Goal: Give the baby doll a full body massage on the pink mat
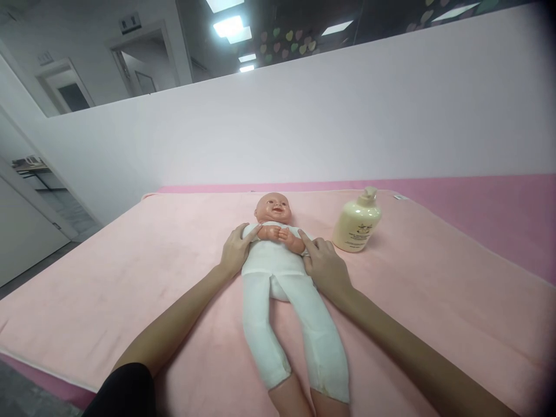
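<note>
A baby doll (274, 258) with a white cloth body lies on its back, head away from me, its forearms folded over its chest. My left hand (236, 249) holds the doll's arm on the left, with the thumb over the forearm and the fingers around the outside near the shoulder. On the other side my right hand (328, 267) grips the other arm, index finger stretched along it and the remaining fingers curled. The doll's feet are out of frame. To the right of the doll stands a cream pump bottle (356, 229), upright and close to my right hand.
Under the doll is a pale pink towel (182, 255) on a darker pink surface (490, 214). A white low wall (304, 127) with glass above it rises behind. On the far left are a door (26, 231) and a grey floor (76, 202).
</note>
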The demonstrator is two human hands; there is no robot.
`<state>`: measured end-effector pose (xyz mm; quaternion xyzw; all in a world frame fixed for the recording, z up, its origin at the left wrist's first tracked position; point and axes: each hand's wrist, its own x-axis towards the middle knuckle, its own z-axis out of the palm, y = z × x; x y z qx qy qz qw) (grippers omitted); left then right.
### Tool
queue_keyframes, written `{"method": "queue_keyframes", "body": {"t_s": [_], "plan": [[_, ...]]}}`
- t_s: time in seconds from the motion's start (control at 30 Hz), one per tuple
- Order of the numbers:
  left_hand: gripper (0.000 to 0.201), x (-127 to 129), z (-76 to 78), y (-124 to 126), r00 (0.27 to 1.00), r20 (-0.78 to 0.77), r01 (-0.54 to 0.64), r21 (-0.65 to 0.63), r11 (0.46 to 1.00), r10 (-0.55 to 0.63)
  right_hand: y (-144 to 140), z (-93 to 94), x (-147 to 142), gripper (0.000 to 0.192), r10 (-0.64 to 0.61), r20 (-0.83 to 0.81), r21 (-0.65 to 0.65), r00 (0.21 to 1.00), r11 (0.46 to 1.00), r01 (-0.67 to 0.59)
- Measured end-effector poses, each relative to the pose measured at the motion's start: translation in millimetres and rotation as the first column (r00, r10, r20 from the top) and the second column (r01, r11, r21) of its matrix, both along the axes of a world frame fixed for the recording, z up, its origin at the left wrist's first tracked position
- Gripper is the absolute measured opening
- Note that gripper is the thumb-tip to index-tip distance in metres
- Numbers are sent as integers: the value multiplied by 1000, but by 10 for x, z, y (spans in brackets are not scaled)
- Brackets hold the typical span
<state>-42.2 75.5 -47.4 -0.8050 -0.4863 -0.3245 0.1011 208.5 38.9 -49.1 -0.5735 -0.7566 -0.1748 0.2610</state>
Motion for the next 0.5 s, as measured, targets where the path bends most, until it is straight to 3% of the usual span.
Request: {"method": "queue_keyframes", "body": {"t_s": [0.5], "plan": [[60, -25, 21, 9, 983, 180, 54, -125, 991, -31, -30, -5, 13, 48, 29, -311, -94, 950, 994, -61]]}}
